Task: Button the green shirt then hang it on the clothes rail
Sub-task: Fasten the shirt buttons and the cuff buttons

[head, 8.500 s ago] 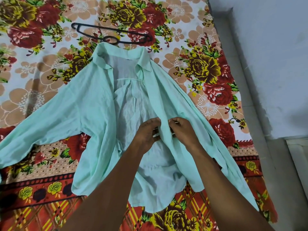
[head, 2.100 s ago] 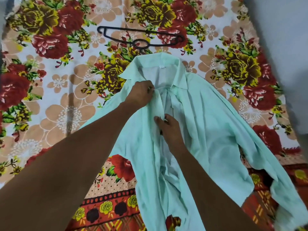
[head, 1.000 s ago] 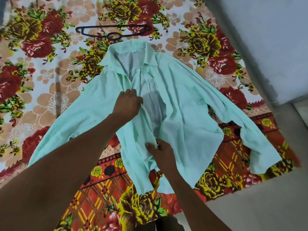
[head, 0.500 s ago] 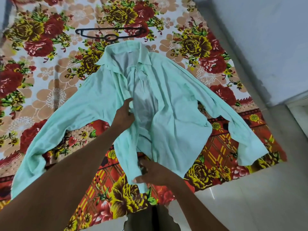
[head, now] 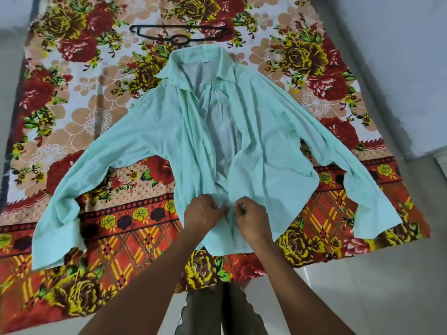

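The shirt (head: 154, 131) lies face up on a floral sheet (head: 72, 97), sleeves spread to both sides, collar pointing away from the person. Its front is open from the collar down most of its length, showing the paler inside of the back panel. Near the hem, the left hand (head: 202, 213) and right hand (head: 251, 220) sit close together, each with fingers curled and pinching one front edge of the shirt, drawing the two edges to meet. Whether a button is held between the fingers cannot be told. A black hanger (head: 180, 35) lies flat on the sheet just beyond the collar, not touching the shirt. The sheet covers a pale floor (head: 362, 298); a light wall (head: 399, 56) runs along the right side.
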